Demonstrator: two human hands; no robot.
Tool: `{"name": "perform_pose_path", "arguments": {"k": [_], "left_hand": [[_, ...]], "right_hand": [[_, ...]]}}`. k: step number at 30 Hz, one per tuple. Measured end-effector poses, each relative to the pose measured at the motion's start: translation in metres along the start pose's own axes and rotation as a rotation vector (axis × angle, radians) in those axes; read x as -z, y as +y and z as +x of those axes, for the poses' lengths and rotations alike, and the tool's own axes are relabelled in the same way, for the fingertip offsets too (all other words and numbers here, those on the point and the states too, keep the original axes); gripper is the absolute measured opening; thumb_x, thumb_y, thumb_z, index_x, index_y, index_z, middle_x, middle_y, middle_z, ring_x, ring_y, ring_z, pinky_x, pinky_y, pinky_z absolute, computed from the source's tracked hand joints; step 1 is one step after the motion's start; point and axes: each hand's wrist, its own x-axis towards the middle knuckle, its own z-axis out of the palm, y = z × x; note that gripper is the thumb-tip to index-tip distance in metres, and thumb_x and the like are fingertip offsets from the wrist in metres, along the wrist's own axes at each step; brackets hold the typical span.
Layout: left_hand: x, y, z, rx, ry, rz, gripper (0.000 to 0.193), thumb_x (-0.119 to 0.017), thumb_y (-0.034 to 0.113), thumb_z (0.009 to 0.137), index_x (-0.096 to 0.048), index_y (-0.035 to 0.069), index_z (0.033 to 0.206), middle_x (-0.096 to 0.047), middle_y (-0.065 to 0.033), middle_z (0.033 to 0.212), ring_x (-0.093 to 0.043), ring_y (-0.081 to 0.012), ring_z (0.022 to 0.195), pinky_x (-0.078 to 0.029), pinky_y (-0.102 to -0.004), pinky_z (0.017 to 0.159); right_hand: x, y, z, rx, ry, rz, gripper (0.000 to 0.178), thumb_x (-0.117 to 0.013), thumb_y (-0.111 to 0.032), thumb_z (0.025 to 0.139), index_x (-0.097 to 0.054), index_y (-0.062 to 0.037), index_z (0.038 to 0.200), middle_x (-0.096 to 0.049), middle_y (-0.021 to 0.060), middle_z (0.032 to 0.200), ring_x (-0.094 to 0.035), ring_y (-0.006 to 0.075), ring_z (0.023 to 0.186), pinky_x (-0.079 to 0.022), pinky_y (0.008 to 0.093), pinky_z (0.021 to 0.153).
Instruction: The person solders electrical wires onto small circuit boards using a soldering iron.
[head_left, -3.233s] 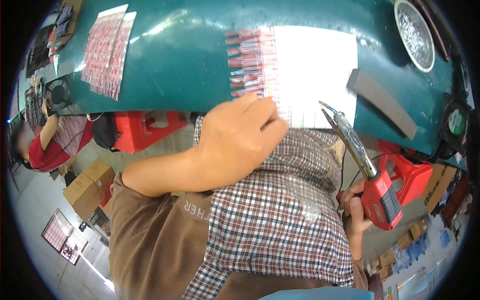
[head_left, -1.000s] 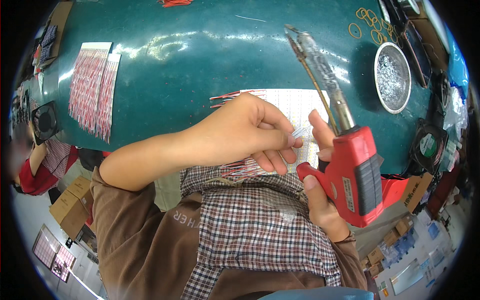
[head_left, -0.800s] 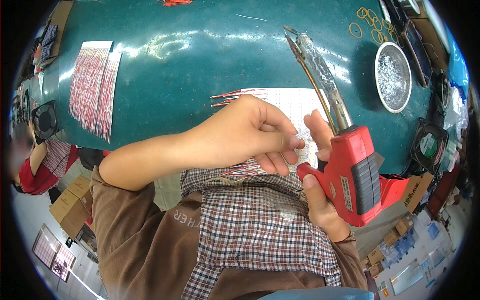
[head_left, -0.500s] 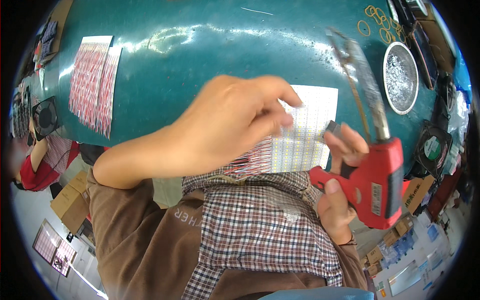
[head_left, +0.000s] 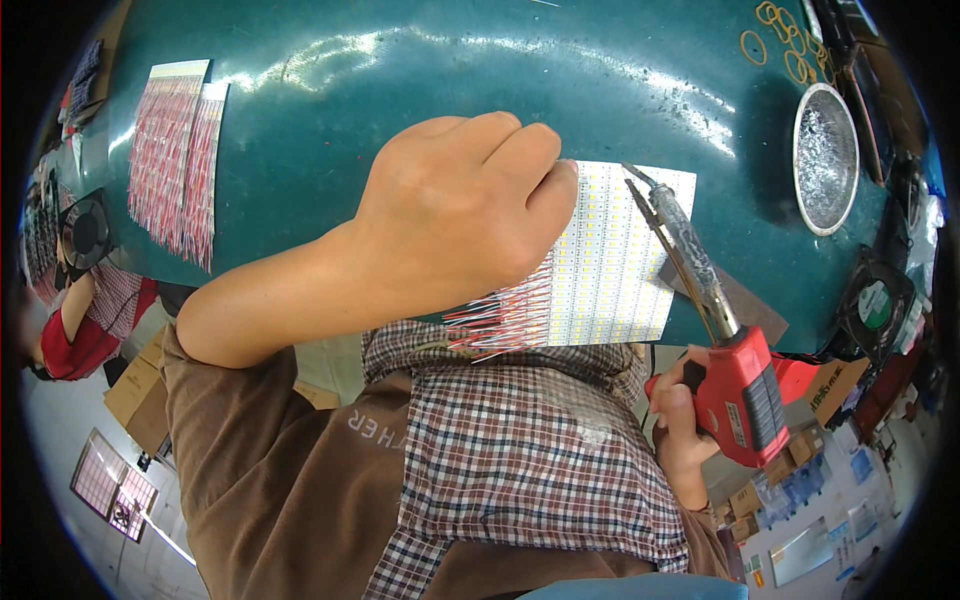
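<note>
My left hand [head_left: 465,200] is closed, knuckles up, over the left part of a white LED panel [head_left: 615,270]; whatever its fingers pinch is hidden. Red and white wires [head_left: 505,315] fan out from the panel's left edge, below that hand. Low on the right, my right hand [head_left: 682,430] grips a red pistol-shaped soldering iron [head_left: 745,400]. The iron's metal barrel slants up to the left, its tip over the panel's upper right part; I cannot tell whether it touches. Beneath the barrel, at the panel's right side, lies a flat grey-brown piece [head_left: 755,303].
Two wired panels [head_left: 172,155] lie at the table's far left. A round metal bowl [head_left: 826,160] with silvery bits stands at the right, with rubber bands [head_left: 795,45] beyond it. Small fans [head_left: 868,300] sit at both sides. Another person's arm [head_left: 75,310] shows at the left.
My left hand has gone from loosely spread fingers to a closed fist. The soldering iron has tilted left over the panel. The dark block by my right fingers is no longer there.
</note>
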Motion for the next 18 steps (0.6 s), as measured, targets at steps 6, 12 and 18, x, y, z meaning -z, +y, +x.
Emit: {"name": "perform_pose_path", "arguments": {"k": [6,12,18], "left_hand": [[0.0013,-0.0001,-0.0011,-0.015,-0.021,-0.007,0.027,-0.063,0.009,0.060,-0.067,0.006,0.087,-0.050,0.0003,0.067,-0.048,-0.0117,0.055,-0.036,-0.0247,0.044],[-0.0011,-0.0018,-0.0020,-0.019,0.021,-0.032,0.028,-0.064,0.010,0.060,-0.068,0.005,0.087,-0.050,0.0005,0.067,-0.048,-0.0114,0.054,-0.036,-0.0240,0.043],[-0.0005,-0.0021,-0.0023,-0.014,0.016,-0.045,0.028,-0.064,0.010,0.060,-0.068,0.005,0.087,-0.051,0.0005,0.068,-0.048,-0.0113,0.054,-0.036,-0.0239,0.042]], "right_hand": [[-0.0008,0.0058,-0.0017,0.025,-0.080,-0.051,0.018,-0.052,-0.004,0.086,-0.048,0.0028,0.101,-0.046,0.0036,0.061,-0.039,0.0083,0.046,-0.034,0.0235,0.045],[-0.0039,0.0043,0.0049,0.023,-0.106,-0.032,0.008,-0.050,-0.004,0.086,-0.048,0.0028,0.089,-0.045,0.0047,0.061,-0.040,0.0092,0.045,-0.033,0.0235,0.044],[-0.0038,0.0048,0.0060,0.025,-0.120,-0.060,0.006,-0.049,-0.002,0.086,-0.047,0.0030,0.083,-0.044,0.0050,0.061,-0.040,0.0097,0.043,-0.033,0.0236,0.043]]}}
